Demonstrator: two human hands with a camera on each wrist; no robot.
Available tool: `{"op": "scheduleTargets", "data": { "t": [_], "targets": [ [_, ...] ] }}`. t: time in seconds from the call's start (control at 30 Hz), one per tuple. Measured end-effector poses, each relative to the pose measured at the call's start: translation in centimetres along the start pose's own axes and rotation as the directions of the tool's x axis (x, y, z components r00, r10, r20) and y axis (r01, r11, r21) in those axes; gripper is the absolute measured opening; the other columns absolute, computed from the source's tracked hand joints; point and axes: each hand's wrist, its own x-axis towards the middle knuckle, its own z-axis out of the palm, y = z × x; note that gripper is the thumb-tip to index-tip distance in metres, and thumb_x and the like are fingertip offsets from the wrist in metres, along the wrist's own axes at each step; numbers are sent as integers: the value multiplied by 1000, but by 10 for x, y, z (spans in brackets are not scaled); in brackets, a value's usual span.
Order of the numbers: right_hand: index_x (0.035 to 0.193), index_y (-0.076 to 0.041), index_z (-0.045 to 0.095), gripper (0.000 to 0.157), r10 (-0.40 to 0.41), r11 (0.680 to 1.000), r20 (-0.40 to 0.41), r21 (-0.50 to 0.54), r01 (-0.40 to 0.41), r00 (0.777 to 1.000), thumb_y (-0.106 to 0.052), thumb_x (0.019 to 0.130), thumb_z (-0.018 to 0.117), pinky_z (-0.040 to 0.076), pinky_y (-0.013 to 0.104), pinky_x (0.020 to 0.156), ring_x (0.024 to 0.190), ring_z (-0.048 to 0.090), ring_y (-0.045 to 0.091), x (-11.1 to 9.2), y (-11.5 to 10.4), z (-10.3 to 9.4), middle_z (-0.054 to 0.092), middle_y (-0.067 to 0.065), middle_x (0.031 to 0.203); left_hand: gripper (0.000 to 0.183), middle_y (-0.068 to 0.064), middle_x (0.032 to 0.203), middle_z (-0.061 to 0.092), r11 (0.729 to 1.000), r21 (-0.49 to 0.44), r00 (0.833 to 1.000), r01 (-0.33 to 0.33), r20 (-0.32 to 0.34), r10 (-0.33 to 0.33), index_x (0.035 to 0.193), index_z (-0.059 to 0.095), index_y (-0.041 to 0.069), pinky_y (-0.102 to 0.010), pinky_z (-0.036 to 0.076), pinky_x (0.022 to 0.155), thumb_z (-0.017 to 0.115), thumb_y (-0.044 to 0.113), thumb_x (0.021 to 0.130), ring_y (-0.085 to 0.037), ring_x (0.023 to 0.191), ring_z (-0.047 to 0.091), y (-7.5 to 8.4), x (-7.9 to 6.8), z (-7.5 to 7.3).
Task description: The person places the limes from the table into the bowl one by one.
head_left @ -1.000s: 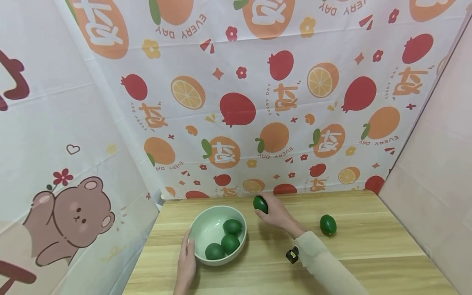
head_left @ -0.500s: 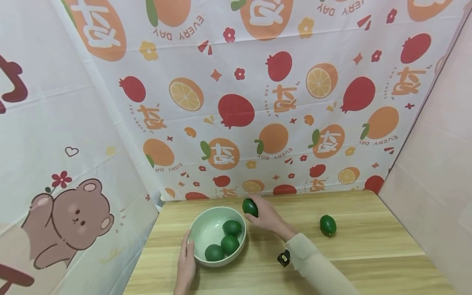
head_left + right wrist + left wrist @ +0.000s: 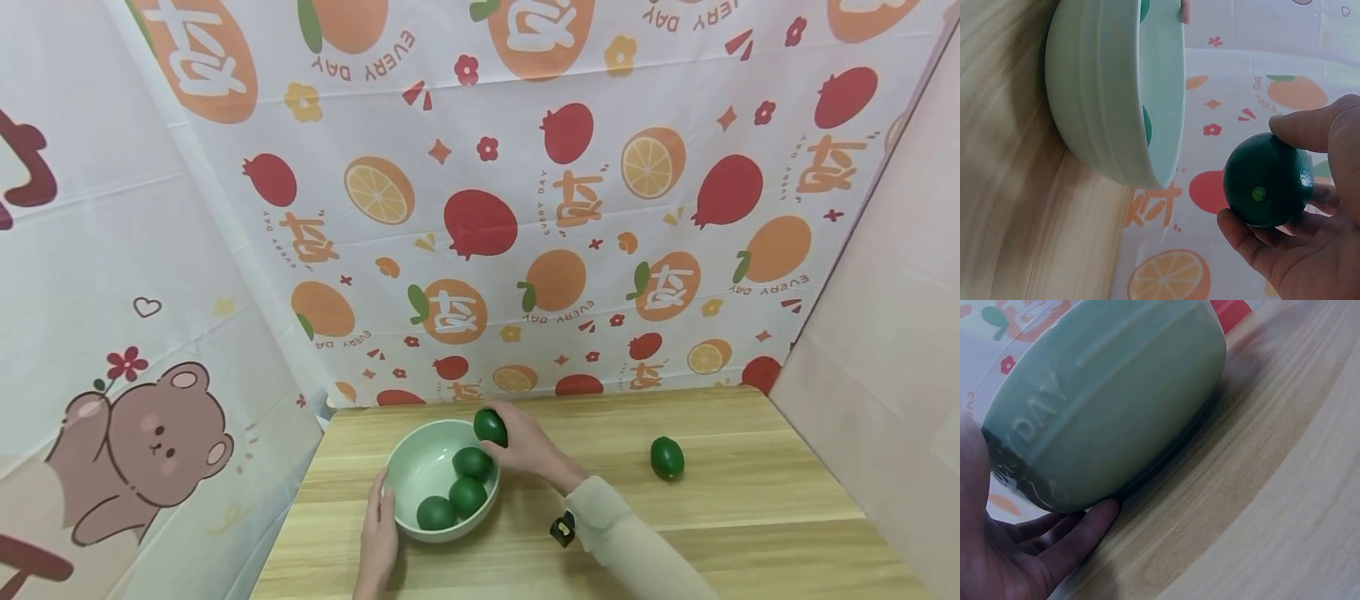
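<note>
Three green fruits (image 3: pixel 468 497) lie in the bowl (image 3: pixel 422 477). Raised near its rim, a fourth fruit (image 3: pixel 491 427) is gripped between the right hand's (image 3: pixel 527 442) thumb and fingers. The left hand (image 3: pixel 378 533) holds the bowl's side. A fifth fruit (image 3: pixel 667 458) rests on the surface (image 3: pixel 750 500).

The right hand (image 3: pixel 522 440) grips — the left hand (image 3: pixel 378 531) lies nearly straight.

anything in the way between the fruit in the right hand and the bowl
Nothing visible blocks the gap between the held green fruit in the right hand and the bowl; three green fruits lie inside it.
</note>
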Motion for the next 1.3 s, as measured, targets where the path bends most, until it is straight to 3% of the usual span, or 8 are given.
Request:
{"op": "scheduleTargets", "data": {
  "t": [0.8,1.3],
  "targets": [
    [146,-18,51,56,9,1000,77,-18,-7,997,-30,94,71,58,38,99,121,59,17,19,-28,26,58,1,144,59,-15,171,17,1000,-13,1000,-25,12,25,164,16,31,-71,18,124,16,53,109,-48,155,19,1,7,0],
    [147,-16,49,58,-52,997,102,-46,57,993,-29,95,71,57,35,101,124,59,16,17,-33,46,57,2,147,61,-15,171,17,999,16,999,-46,13,45,164,16,28,-69,18,125,13,53,109,-47,155,19,-3,5,1]
  ]
}}
